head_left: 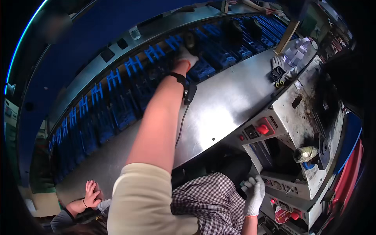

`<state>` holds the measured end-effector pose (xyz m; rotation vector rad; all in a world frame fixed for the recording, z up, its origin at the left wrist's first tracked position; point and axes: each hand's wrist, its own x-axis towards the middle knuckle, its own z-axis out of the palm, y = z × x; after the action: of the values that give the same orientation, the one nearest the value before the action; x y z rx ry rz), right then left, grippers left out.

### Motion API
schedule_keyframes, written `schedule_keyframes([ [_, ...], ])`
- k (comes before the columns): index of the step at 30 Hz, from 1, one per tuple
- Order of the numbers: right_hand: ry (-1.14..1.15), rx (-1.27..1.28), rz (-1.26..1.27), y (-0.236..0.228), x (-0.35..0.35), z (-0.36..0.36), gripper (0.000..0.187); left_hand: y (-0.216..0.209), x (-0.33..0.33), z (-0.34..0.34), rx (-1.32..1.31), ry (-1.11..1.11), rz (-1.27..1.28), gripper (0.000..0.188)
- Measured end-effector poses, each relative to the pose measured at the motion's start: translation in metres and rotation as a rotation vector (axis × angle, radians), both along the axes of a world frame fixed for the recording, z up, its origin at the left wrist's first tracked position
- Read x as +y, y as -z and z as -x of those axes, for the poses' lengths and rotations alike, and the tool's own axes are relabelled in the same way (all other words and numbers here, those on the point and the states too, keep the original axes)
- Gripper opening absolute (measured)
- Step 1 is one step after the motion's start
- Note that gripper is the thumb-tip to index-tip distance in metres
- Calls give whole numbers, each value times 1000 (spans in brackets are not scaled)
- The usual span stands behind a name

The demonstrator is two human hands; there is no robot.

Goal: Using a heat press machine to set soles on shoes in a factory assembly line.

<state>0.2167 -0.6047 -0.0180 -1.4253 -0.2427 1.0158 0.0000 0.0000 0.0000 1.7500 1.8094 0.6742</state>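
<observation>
My left hand [187,57], in a pale glove with an orange cuff, reaches far out over a rack of blue-lit slats [133,66]. Its fingers, dim in the shade, close on a dark oval piece [189,40] whose kind I cannot make out. A black band with a small box and a cable [187,91] sits on that wrist. Low on the right, my right hand [254,194], gloved in white, hangs beside a worn machine [291,137]. Its fingers are loosely bent and apart, with nothing visible in them.
A metal tabletop [219,102] runs along the slats. Gloves [278,72] and a clear plastic container [295,51] lie at its far right. Red knobs [262,129] jut from the machine. Another person's bare hand [92,194] rests on the table's left end. A clear cup [134,33] stands behind.
</observation>
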Motion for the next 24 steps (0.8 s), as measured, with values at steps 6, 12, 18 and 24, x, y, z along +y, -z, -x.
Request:
schedule_keyframes([
  [6,-25,-59,63,2,-18,2,61,6,-56,-25,144,-57,-4,102],
  [12,-14,-49,39,9,-27,0,56,-42,-196,9,100,712,-23,79],
  [18,7,11,-35,24,-30,-3,48,-22,-324,27,437,700,-268,80],
  [24,-19,13,-67,35,-37,-9,49,2,-339,28,430,634,-376,80],
])
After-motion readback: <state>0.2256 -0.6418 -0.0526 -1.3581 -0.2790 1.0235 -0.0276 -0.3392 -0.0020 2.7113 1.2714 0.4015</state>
